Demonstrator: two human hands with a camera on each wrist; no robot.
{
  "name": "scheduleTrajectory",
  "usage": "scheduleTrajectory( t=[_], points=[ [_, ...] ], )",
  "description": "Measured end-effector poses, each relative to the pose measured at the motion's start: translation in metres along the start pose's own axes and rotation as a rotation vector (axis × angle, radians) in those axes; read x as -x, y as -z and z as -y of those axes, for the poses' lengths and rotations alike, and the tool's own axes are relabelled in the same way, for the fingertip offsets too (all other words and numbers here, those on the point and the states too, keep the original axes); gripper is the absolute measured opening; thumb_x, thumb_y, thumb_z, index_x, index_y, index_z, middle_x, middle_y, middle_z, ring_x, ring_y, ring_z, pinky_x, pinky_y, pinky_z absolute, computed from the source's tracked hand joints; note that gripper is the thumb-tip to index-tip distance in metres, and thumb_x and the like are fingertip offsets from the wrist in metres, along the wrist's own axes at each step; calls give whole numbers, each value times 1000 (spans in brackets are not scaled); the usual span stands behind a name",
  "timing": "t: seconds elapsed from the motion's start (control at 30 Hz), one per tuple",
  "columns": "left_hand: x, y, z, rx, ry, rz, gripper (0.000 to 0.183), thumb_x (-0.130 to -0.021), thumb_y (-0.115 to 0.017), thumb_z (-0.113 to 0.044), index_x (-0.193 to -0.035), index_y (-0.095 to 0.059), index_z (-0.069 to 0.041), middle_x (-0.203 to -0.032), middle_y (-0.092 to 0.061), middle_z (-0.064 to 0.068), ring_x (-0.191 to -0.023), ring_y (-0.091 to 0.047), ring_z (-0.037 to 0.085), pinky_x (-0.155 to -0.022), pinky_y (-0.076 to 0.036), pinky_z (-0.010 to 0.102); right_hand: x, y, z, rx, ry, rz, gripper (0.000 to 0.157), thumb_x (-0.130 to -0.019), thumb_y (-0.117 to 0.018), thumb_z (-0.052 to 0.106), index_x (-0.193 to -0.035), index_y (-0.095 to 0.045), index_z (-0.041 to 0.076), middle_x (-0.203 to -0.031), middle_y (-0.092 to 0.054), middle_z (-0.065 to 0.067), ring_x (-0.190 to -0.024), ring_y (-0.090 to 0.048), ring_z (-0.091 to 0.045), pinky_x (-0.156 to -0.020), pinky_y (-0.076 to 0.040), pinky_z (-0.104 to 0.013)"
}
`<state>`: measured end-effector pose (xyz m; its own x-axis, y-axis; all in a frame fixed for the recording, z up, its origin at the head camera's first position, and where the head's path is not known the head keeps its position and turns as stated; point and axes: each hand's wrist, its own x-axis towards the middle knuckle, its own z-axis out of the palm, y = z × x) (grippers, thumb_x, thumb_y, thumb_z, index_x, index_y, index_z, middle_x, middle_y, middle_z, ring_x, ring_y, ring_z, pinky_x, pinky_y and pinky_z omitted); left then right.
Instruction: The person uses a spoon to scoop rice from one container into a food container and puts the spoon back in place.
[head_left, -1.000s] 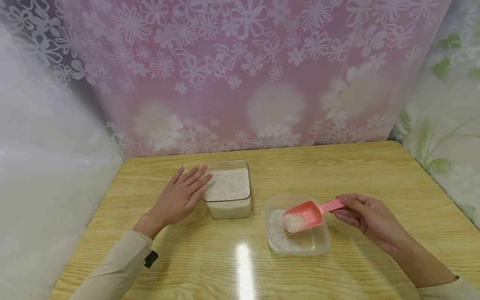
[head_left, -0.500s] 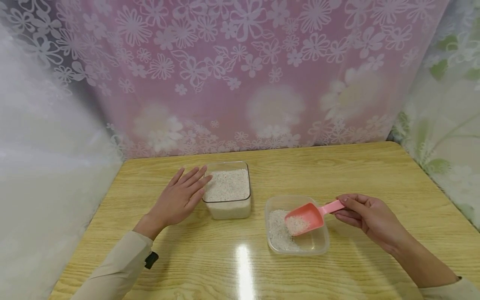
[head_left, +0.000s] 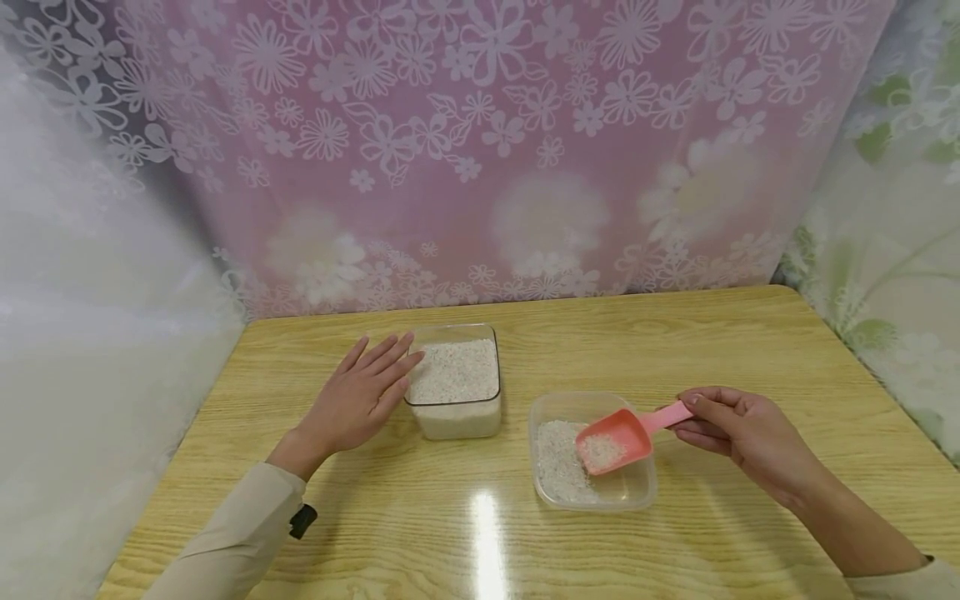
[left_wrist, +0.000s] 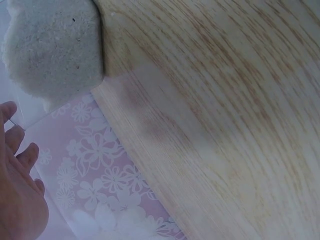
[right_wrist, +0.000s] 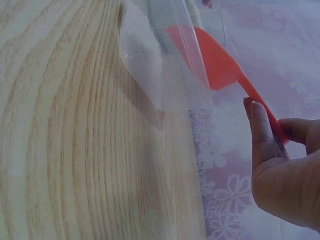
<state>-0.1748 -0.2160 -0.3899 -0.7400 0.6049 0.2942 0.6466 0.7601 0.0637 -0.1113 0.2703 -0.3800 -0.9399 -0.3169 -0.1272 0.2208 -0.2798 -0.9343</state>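
Observation:
My right hand point(head_left: 738, 429) pinches the handle of a pink scoop point(head_left: 633, 429) between thumb and fingers. White rice grains point(head_left: 602, 452) lie in the scoop's bowl, which sits inside the rim of a shallow clear plastic container point(head_left: 633, 492). More rice point(head_left: 561, 467) is heaped along that container's left side. My left hand point(head_left: 356, 400), fingers straight and slightly spread, rests its fingertips at the left rim of a taller clear square container point(head_left: 457, 423), which is filled most of the way with rice. In the right wrist view, the scoop point(right_wrist: 220, 65) dips past the shallow container's near wall point(right_wrist: 185, 90).
Both containers stand on a wood-grain table point(head_left: 375, 533), the taller one further back and to the left. A pink floral curtain point(head_left: 480, 167) hangs behind the table's back edge, with pale sheets point(head_left: 97, 333) at both sides.
The scoop and right hand have shifted slightly right and toward me, with the scoop still over the shallow container. The left hand has stayed in place.

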Motion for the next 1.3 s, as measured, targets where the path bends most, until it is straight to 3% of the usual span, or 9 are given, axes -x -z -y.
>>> scheduleTrajectory(
  t=[0.27,0.73,1.0,1.3],
  points=[
    [0,1,0,-4,-4,5,47,-105,-32,-36,-148,-39,-17,-157,-22,2,-141,-24,27,-115,-6,47,0,-1,4,47,-1,-15,18,-100,-52,9,-106,-65,-1,-102,-69,-13,-93,-68,-23,-84,-52,-33],
    [0,0,1,-3,-1,3,47,-106,-30,-36,-148,-39,-19,-156,-25,4,-143,-19,21,-116,-6,46,-6,-2,23,346,20,-38,24,-99,-54,14,-111,-62,-5,-99,-70,-12,-89,-69,-21,-79,-54,-34],
    [1,2,0,-2,3,8,47,-106,-30,-36,-148,-39,-18,-156,-25,4,-142,-21,23,-115,-7,47,-8,-5,28,434,11,-57,24,-99,-55,16,-113,-63,-2,-97,-71,-10,-86,-70,-21,-78,-54,-34],
    [-1,3,-1,-10,-8,22,48,-106,-28,-36,-149,-38,-18,-156,-24,4,-142,-22,24,-115,-7,46,-10,-11,40,623,69,-39,24,-100,-54,16,-114,-63,-1,-97,-72,-9,-85,-70,-21,-75,-56,-33]
  ],
)
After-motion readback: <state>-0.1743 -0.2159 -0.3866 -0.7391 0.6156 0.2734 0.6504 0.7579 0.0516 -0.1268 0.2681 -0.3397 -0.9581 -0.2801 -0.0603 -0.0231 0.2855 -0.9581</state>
